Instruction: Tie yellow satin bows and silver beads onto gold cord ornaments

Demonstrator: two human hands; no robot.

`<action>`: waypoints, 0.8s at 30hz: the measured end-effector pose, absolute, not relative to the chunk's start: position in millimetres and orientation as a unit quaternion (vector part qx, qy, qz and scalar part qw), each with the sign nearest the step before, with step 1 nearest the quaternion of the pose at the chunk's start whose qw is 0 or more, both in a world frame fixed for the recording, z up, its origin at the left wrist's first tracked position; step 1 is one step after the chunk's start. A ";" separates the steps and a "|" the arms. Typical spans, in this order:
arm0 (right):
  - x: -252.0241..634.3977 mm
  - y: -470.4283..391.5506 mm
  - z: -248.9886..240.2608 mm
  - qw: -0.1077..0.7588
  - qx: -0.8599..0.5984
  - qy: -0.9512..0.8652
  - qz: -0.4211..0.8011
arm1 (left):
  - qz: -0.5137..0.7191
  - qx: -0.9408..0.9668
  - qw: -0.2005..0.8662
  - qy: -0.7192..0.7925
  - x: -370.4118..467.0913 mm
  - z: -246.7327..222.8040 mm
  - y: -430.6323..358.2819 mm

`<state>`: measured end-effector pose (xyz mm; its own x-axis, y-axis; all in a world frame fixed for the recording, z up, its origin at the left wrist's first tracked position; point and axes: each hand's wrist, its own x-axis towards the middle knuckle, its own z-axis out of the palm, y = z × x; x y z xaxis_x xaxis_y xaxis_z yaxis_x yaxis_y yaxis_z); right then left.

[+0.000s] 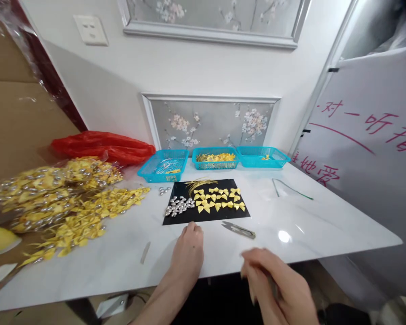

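My left hand (188,250) rests on the white table just in front of the black mat (186,220), fingers curled under; whatever they pinch is hidden. Past the table's front edge, my right hand (279,284) is raised and slightly blurred, thumb and fingers drawn together around something I cannot make out. On the mat lie silver beads (180,206) at the left, yellow ribbon bows (218,197) in rows at the right, and thin golden strands (201,183) at the back. Thread snips (238,229) lie between the mat and my right hand.
Three blue baskets (162,178) stand along the wall, holding yellow pieces. Bagged and loose yellow bow strings (84,221) cover the left side, with a red bag (101,146) behind. A green wire (294,193) lies to the right, and a small clear strip (145,253) at front left.
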<state>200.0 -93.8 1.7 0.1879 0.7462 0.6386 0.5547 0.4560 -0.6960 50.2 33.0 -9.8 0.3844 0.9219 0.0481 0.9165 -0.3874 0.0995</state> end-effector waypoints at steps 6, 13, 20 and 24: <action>240.7 -33.3 -39.1 0.418 -0.662 -0.621 0.023 | -0.007 0.821 -0.045 0.570 54.9 -4.5 30.5; 241.8 -21.8 -50.6 0.368 -0.708 -0.603 0.007 | -0.005 0.818 -0.077 0.570 49.5 0.5 20.0; 266.9 -29.1 -54.1 0.381 -0.712 -0.590 -0.007 | 0.044 0.817 -0.026 0.575 34.5 1.9 23.5; 239.7 -24.4 -44.4 0.397 -0.667 -0.630 0.033 | 0.095 0.810 0.027 0.578 21.1 -3.9 31.5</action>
<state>239.7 -24.4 -44.4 0.2051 0.8657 0.4565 0.8134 0.1087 -0.5715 21.1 31.5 -3.9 0.3150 0.9411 0.1229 0.9310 -0.3315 0.1525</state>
